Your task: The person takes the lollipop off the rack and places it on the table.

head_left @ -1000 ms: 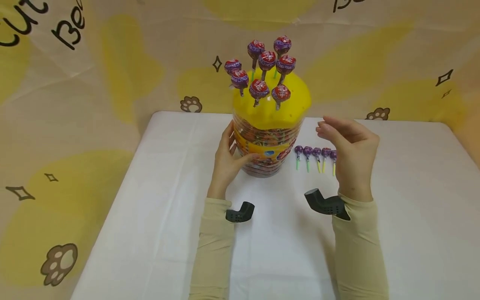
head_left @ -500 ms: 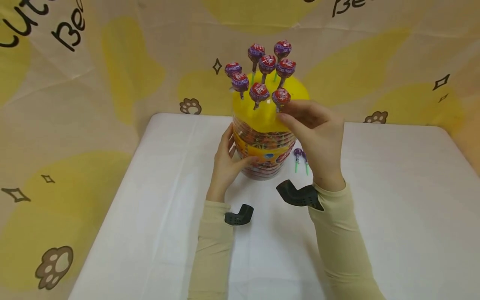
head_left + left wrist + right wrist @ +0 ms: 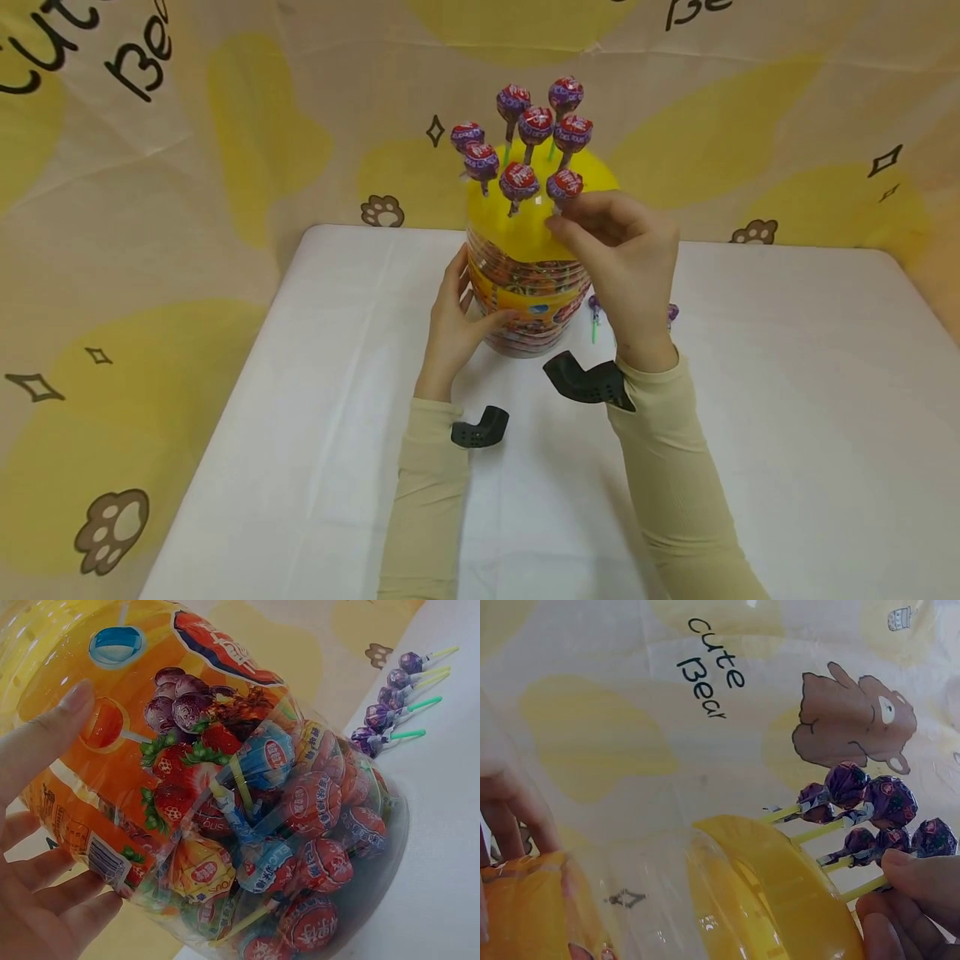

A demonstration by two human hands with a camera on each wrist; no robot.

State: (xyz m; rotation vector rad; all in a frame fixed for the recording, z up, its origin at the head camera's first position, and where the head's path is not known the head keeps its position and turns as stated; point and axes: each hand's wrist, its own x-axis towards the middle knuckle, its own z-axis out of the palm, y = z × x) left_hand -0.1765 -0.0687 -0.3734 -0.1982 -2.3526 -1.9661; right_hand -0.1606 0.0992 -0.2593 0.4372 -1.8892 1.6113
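A clear plastic candy jar (image 3: 525,321) with an orange fruit label stands on the table, full of wrapped lollipops. Its yellow domed lid (image 3: 502,229) carries several purple-and-red lollipops (image 3: 536,125) standing up by their sticks. My left hand (image 3: 450,337) holds the jar's left side, thumb across the front and fingers around behind. At the lid's front right, my right hand (image 3: 633,262) pinches a lollipop (image 3: 564,184) just below its wrapped head. In the right wrist view its yellow stick (image 3: 866,889) meets the lid, and the right thumb (image 3: 922,877) lies against it.
Several purple lollipops (image 3: 390,697) with green and yellow sticks lie in a row on the white table (image 3: 337,333), right of the jar; my right hand partly hides them in the head view. A patterned yellow-and-beige cloth (image 3: 712,125) hangs behind the table.
My right hand has moved left from above the loose row to the lid's front-right lollipop and now pinches it. My left hand keeps its hold on the jar.
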